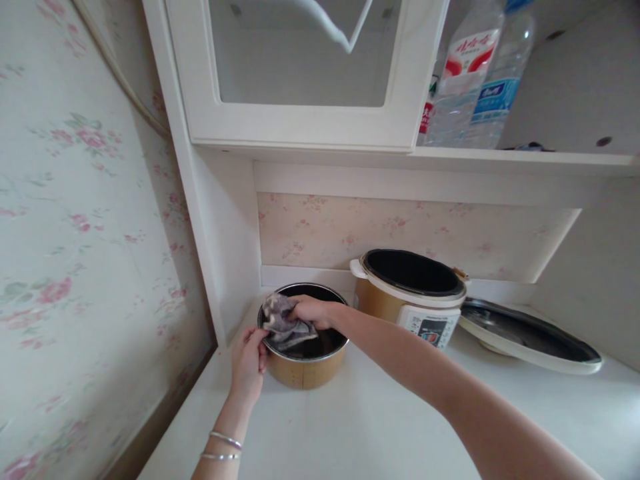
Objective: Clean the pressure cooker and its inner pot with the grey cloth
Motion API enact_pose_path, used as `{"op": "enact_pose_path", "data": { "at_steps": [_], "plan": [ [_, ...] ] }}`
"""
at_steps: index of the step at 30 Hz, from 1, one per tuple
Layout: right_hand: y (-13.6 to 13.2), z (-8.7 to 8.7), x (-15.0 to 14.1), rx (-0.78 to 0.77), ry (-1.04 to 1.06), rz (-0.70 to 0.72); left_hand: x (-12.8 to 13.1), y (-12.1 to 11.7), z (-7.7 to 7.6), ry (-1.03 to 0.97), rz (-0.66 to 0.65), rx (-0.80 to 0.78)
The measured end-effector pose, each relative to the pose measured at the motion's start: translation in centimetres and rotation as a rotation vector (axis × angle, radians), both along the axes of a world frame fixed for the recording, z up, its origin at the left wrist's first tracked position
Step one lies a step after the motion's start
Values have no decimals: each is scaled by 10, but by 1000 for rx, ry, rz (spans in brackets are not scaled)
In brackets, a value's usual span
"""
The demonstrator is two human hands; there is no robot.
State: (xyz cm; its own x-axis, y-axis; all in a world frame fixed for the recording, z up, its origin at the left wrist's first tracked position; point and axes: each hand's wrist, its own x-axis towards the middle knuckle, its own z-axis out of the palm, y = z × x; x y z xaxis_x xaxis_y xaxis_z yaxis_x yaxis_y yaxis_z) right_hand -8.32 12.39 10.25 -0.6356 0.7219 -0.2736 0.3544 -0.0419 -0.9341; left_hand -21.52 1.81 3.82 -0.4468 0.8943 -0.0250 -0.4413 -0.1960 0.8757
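A gold-coloured inner pot (pixel 305 375) with a dark inside stands on the white counter in the head view. My left hand (pixel 249 360) grips its rim at the left, thumb on top and fingers curled against the outer wall. Inside the opening, my right hand (pixel 315 312) is closed on a grey, patterned cloth (pixel 286 325). The cloth lies bunched against the pot's left inner wall and rim. Part of the pot's inside is hidden by the cloth and my right hand.
Right of the pot is the rice cooker body (pixel 380 300), its top uncovered. Its lid (pixel 530 333) lies upside down farther right. A cabinet door (pixel 305 127) and a shelf with plastic bottles (pixel 465 87) hang above. A flowered wall (pixel 90 267) bounds the left.
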Motion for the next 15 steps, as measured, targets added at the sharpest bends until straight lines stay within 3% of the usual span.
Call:
{"op": "enact_pose_path", "data": {
  "at_steps": [2, 4, 6, 9, 12, 15],
  "plan": [
    [2, 11, 15, -101, -118, 251, 0, -1, -2, -22, 13, 19],
    [6, 26, 26, -147, -370, 494, 1, -1, -3, -53, 8, 32],
    [10, 40, 29, -47, -659, 630, 2, -1, -3, -65, 9, 33],
    [6, 49, 18, 526, -889, 589, 3, 1, -3, -38, 26, 22],
    [-7, 46, 2, 1115, -821, 538, 4, 2, -2, -26, 30, 11],
    [-11, 43, -1, 1526, -586, 855, 4, 1, -1, -32, 23, 7]
  ]
}}
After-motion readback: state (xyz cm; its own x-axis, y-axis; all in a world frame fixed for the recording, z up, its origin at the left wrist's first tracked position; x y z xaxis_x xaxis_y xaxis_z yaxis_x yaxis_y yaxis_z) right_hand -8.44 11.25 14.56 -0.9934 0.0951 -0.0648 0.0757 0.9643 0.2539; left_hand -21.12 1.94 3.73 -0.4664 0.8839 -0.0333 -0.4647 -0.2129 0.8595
